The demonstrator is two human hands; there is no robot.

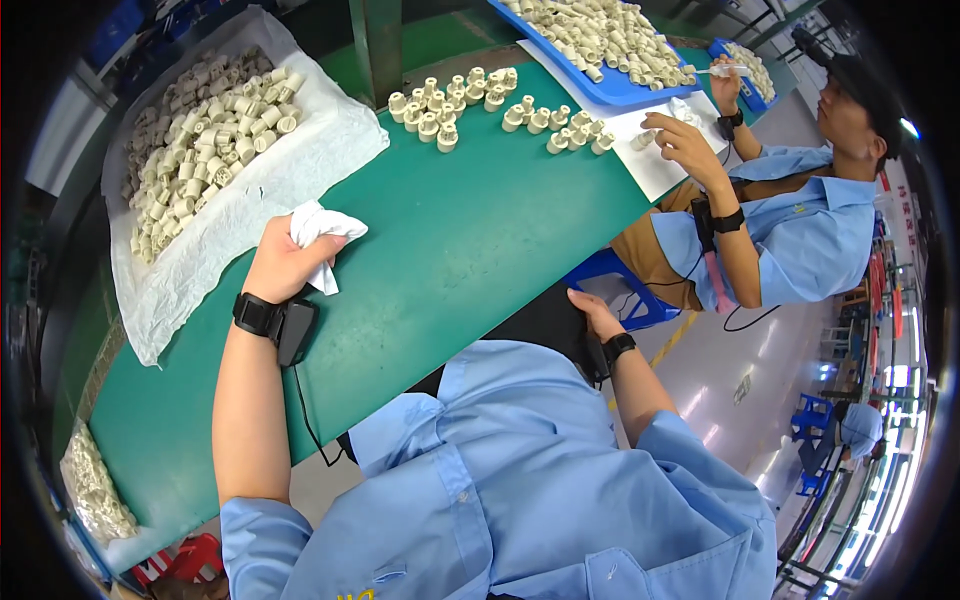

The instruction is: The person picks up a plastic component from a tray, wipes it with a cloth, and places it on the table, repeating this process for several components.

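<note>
My left hand [278, 262] is closed round a crumpled white cloth [335, 224], just above the green tabletop and beside the paper-lined heap. Folds of the cloth stick out past the thumb. Low by my lap, off the table's front edge, my right hand [597, 316] lies with its fingers stretched out and nothing seen in it; part of it is hidden. Small cream-coloured plastic fittings [215, 150] are heaped on white lining paper [335, 125] at the left. More of these fittings stand upright in groups [447, 105] near the table's far edge.
The green table [450, 260] runs diagonally before me. A blue tray [600, 88] of fittings stands at its far right, by a white sheet [655, 165]. A co-worker [810, 220] sits at the right with both hands raised. A bag of parts [95, 490] lies at lower left.
</note>
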